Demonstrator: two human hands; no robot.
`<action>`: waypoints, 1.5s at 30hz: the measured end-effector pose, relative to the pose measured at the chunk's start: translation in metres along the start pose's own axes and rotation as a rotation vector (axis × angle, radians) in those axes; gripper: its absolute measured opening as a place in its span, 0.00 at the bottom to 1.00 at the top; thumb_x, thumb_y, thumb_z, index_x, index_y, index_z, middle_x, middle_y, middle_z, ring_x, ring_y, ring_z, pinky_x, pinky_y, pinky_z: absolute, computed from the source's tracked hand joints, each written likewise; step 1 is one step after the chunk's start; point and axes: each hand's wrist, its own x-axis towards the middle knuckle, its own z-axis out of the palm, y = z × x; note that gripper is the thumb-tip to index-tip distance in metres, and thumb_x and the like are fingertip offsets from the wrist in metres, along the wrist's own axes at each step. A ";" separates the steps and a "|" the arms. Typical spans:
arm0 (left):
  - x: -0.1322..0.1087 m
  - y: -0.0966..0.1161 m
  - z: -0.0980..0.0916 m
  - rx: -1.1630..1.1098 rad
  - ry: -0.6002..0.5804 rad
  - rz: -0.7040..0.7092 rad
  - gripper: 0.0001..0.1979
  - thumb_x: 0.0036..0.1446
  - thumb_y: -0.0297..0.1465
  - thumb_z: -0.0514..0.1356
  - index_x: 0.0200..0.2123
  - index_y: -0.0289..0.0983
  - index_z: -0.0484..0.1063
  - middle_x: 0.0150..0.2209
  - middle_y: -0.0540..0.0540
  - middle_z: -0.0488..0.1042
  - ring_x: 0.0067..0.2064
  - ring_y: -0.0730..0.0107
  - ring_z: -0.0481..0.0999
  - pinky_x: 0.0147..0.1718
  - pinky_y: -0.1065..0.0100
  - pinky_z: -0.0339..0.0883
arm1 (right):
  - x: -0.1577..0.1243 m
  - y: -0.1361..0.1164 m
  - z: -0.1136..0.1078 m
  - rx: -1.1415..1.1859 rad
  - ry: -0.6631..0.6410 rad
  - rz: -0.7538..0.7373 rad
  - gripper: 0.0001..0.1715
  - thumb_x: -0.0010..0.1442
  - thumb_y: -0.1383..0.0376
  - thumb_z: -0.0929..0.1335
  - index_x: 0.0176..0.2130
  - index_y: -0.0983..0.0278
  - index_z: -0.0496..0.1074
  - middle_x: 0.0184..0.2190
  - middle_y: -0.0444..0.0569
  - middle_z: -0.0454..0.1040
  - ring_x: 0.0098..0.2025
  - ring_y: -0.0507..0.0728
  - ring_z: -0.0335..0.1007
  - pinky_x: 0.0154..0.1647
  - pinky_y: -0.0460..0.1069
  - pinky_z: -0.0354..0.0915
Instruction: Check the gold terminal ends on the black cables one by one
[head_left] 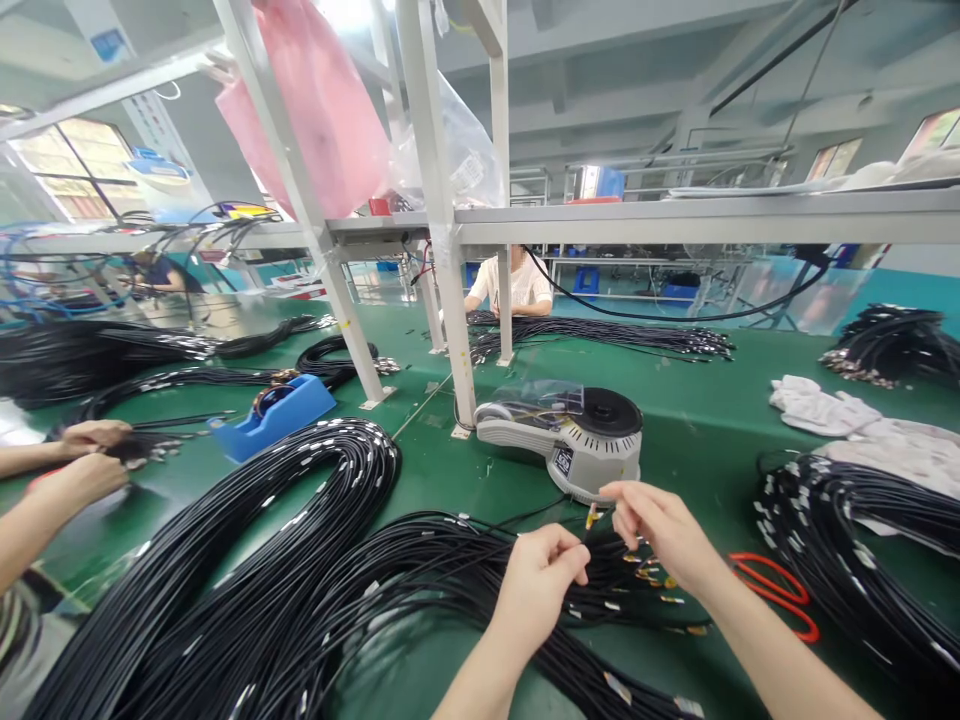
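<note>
My left hand (538, 580) is closed in a pinch on a thin black cable (525, 517) just above a big bundle of black cables (315, 590). My right hand (664, 530) pinches the same cable's end, where a small gold connector tip (591, 517) shows at my fingertips. Both hands hover in front of a grey automatic tape dispenser (566, 430). More gold-tipped cable ends (649, 575) lie under my right hand.
Red-handled scissors (776, 590) lie right of my hands. A blue tape holder (274, 410) sits at left. Another cable bundle (847, 540) and white cloths (862, 425) are at right. A co-worker's hands (82, 460) work at far left; another person (517, 285) sits across. Shelf posts (450, 250) stand mid-table.
</note>
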 end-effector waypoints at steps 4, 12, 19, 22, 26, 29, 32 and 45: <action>-0.004 -0.013 0.017 0.181 -0.005 0.005 0.03 0.46 0.28 0.55 0.23 0.35 0.68 0.21 0.50 0.68 0.23 0.72 0.63 0.24 0.70 0.56 | 0.007 -0.009 -0.006 0.175 0.146 0.051 0.15 0.53 0.59 0.69 0.35 0.69 0.73 0.15 0.39 0.59 0.17 0.49 0.57 0.20 0.47 0.54; -0.018 -0.038 0.052 0.719 -0.327 0.248 0.14 0.45 0.27 0.57 0.39 0.34 0.69 0.43 0.39 0.66 0.44 0.57 0.65 0.39 0.61 0.62 | 0.041 -0.013 0.019 0.442 0.314 0.122 0.14 0.44 0.63 0.73 0.32 0.69 0.73 0.13 0.36 0.61 0.13 0.46 0.54 0.16 0.45 0.58; -0.016 -0.043 0.059 1.025 -0.584 0.408 0.13 0.50 0.37 0.57 0.34 0.33 0.74 0.35 0.39 0.74 0.37 0.57 0.70 0.34 0.62 0.65 | 0.087 -0.004 0.071 0.535 0.501 0.188 0.10 0.52 0.63 0.69 0.25 0.66 0.66 0.17 0.40 0.68 0.13 0.46 0.59 0.15 0.44 0.63; -0.016 -0.045 0.063 1.113 -0.639 0.448 0.18 0.48 0.40 0.59 0.38 0.31 0.73 0.39 0.37 0.74 0.38 0.53 0.71 0.34 0.60 0.66 | 0.100 -0.004 0.081 0.516 0.580 0.207 0.11 0.58 0.64 0.65 0.26 0.67 0.65 0.17 0.39 0.67 0.12 0.45 0.58 0.15 0.43 0.63; -0.015 -0.048 0.065 1.138 -0.692 0.439 0.22 0.46 0.37 0.63 0.43 0.31 0.70 0.44 0.36 0.72 0.41 0.52 0.71 0.34 0.59 0.66 | 0.105 -0.002 0.084 0.436 0.606 0.209 0.10 0.61 0.65 0.63 0.30 0.68 0.66 0.17 0.36 0.64 0.13 0.44 0.57 0.16 0.42 0.62; -0.014 -0.054 0.068 1.111 -0.655 0.452 0.21 0.45 0.38 0.62 0.42 0.33 0.71 0.43 0.35 0.72 0.40 0.51 0.71 0.32 0.58 0.66 | 0.099 -0.005 0.089 0.335 0.572 0.155 0.12 0.60 0.63 0.64 0.26 0.67 0.65 0.13 0.34 0.59 0.11 0.44 0.52 0.16 0.42 0.62; -0.013 -0.063 0.074 1.094 -0.619 0.455 0.21 0.43 0.41 0.62 0.39 0.33 0.73 0.39 0.34 0.74 0.37 0.51 0.71 0.29 0.58 0.64 | 0.080 -0.018 0.098 0.180 0.440 0.068 0.13 0.55 0.61 0.66 0.24 0.66 0.67 0.11 0.34 0.57 0.10 0.45 0.50 0.17 0.45 0.64; -0.009 -0.082 0.077 1.146 -0.528 0.556 0.10 0.51 0.34 0.56 0.32 0.36 0.74 0.31 0.37 0.73 0.34 0.55 0.70 0.27 0.63 0.60 | 0.098 -0.037 -0.028 -0.878 0.256 -0.274 0.23 0.54 0.69 0.60 0.50 0.64 0.62 0.40 0.52 0.76 0.51 0.65 0.60 0.52 0.61 0.50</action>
